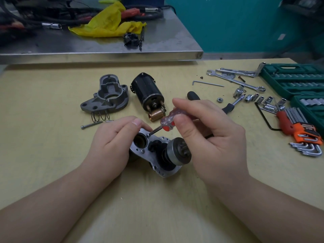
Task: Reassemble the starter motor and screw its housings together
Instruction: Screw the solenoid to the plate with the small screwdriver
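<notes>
My left hand (112, 142) grips the starter's silver middle housing (154, 151), which lies on the yellow table with its pinion gear (178, 152) pointing right. My right hand (208, 132) holds a screwdriver (169, 120) with a clear and red handle. Its tip rests on a screw at the housing's upper edge, beside my left thumb. Farther back lie the grey nose housing (107, 95), the black motor body (149, 92) with a copper sleeve (156, 115) at its near end, a spring (100, 116) and a long bolt (91, 124).
Wrenches (236, 78), loose sockets (259, 99), a ratchet handle (193, 96) and an orange hex key set (301, 135) lie at the right, beside green socket cases (294, 79). A metal bench (105, 50) behind holds cables, a yellow rag (108, 23) and a small black part.
</notes>
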